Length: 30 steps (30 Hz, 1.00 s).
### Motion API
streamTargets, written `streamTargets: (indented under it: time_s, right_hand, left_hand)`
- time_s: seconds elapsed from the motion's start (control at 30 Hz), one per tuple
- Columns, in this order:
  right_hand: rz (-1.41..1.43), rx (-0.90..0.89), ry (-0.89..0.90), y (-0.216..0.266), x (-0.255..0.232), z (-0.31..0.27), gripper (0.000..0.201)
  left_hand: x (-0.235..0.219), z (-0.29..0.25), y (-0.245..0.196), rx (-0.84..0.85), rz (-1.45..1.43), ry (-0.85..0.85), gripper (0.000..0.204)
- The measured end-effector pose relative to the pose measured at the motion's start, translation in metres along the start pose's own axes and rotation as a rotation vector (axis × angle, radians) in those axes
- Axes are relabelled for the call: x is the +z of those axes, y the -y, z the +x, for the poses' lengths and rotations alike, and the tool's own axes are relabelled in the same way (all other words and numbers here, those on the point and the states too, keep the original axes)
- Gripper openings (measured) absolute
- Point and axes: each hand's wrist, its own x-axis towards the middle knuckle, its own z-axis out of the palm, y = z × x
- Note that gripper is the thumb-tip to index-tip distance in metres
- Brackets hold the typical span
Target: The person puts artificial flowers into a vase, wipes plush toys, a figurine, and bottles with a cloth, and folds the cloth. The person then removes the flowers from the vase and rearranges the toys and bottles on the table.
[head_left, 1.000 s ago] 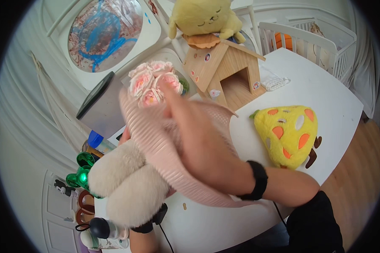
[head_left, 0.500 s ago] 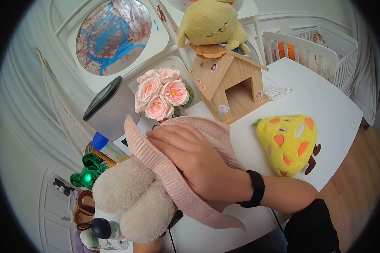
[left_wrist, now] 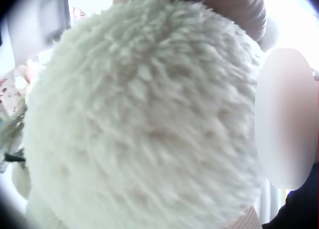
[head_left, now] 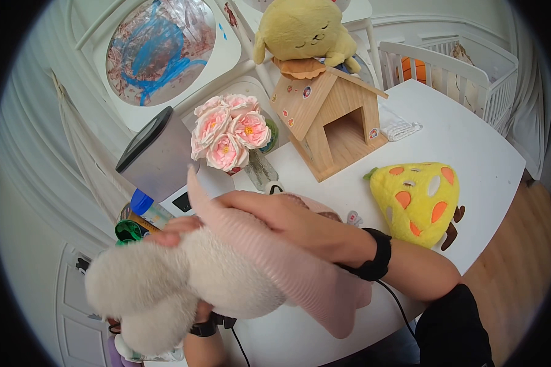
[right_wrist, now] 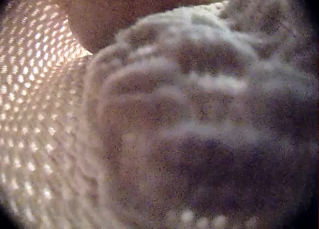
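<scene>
A fluffy cream plush toy is tilted across the front of the table in the head view, its rounded ends at the lower left. My left hand grips it around its narrow part, fingers above and thumb below. Pale pink ribbed cloth lies along its right part. My right hand reaches behind the cloth's raised edge, with its fingertips hidden. Cream pile fills the left wrist view. Pink knit lies beside blurred fluffy fabric in the right wrist view.
Behind the hands stand pink flowers, a lidded bin and a wooden house topped by a yellow plush. A spotted yellow plush lies right on the white table. A blue-capped bottle stands left.
The cream plush has shifted left, and more of its body shows outside the pink cloth. My left fingers have come into view on it. My right hand has moved from on the cloth to behind its edge.
</scene>
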Motion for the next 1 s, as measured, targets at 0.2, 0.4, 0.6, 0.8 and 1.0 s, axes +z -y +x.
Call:
streamTargets:
  time_s: [0.2,0.4,0.6,0.8,1.0]
  right_hand:
    - [-0.322,0.012,-0.409,-0.017,0.009,0.004,0.032]
    - [-0.096,-0.031,-0.629,-0.025,0.002,0.000,0.022]
    - [0.022,-0.058,-0.628,-0.022,-0.013,0.000,0.022]
    - [0.759,0.329,-0.706,-0.003,-0.020,0.003,0.024]
    - [0.083,0.013,-0.220,0.015,0.000,0.007,0.049]
  left_hand:
    - [-0.034,0.004,0.018,-0.335,0.443,-0.205,0.067]
    - [-0.021,-0.006,0.002,-0.434,0.313,-0.059,0.070]
    - [-0.003,-0.003,-0.019,-0.453,0.197,-0.003,0.098]
    - [-0.082,-0.029,-0.002,-0.413,0.040,0.140,0.092]
    - [-0.030,0.009,0.000,-0.218,0.908,0.113,0.073]
